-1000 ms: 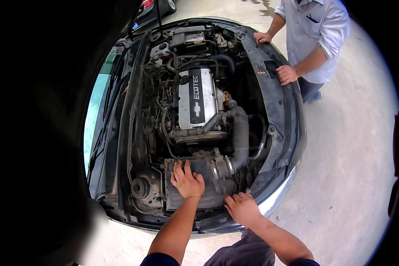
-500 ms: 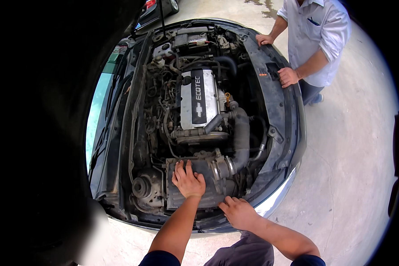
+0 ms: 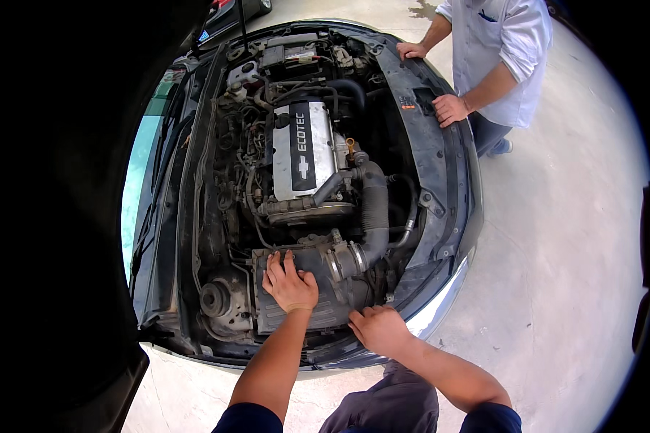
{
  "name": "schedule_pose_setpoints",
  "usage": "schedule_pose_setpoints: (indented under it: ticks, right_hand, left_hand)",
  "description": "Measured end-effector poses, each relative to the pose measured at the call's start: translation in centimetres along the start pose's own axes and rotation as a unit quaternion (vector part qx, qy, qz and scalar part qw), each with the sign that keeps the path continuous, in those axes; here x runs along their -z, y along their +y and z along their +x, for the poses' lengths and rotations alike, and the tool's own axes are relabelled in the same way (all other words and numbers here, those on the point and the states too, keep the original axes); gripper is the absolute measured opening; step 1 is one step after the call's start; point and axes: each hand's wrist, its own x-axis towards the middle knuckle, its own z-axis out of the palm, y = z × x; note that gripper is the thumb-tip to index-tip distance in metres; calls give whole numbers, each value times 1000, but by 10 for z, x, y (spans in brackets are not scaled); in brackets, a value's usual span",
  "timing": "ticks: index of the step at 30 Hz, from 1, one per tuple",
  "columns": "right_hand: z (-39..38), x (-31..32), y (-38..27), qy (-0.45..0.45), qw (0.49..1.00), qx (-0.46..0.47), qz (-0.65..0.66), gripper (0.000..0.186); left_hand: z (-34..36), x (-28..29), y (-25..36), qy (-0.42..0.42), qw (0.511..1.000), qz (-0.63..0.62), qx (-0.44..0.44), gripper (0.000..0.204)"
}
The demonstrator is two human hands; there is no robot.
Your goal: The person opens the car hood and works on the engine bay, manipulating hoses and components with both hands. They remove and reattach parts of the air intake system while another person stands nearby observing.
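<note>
My left hand [image 3: 292, 289] rests on the lid of a black air filter box [image 3: 271, 312], palm down, its fingers stretched out and slightly apart. At the box's near right corner is my right hand [image 3: 383, 331], its fingers bent and drawn together against the edge. What those fingertips grip, if anything, is hidden under them. From the box's right side a ribbed black intake hose [image 3: 375, 209] curves up toward the engine, joined by a metal-banded coupling [image 3: 345, 261]. The lid appears seated on the box.
A silver and black engine cover [image 3: 303, 151] lies beyond the box, with a yellow dipstick ring [image 3: 350, 143] nearby. A strut mount [image 3: 215, 299] sits left of the box. Across the front panel [image 3: 412, 123], a person [image 3: 495, 79] in a light shirt leans with both hands on the edge.
The whole scene has shifted a little up and to the left in the picture. Both my hands stay at about the same places on the air filter box.
</note>
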Motion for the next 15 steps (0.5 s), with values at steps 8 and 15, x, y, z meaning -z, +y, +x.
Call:
schedule_pose_setpoints:
  ticks: [8,15]
  right_hand:
    - [-11,-4,-5,20,1000,-2,8,30]
    - [-16,-14,-6,-4,1000,-12,0,22]
  left_hand:
    - [0,2,2,19,1000,8,-11,57]
    - [-1,0,0,29,999,6,-19,57]
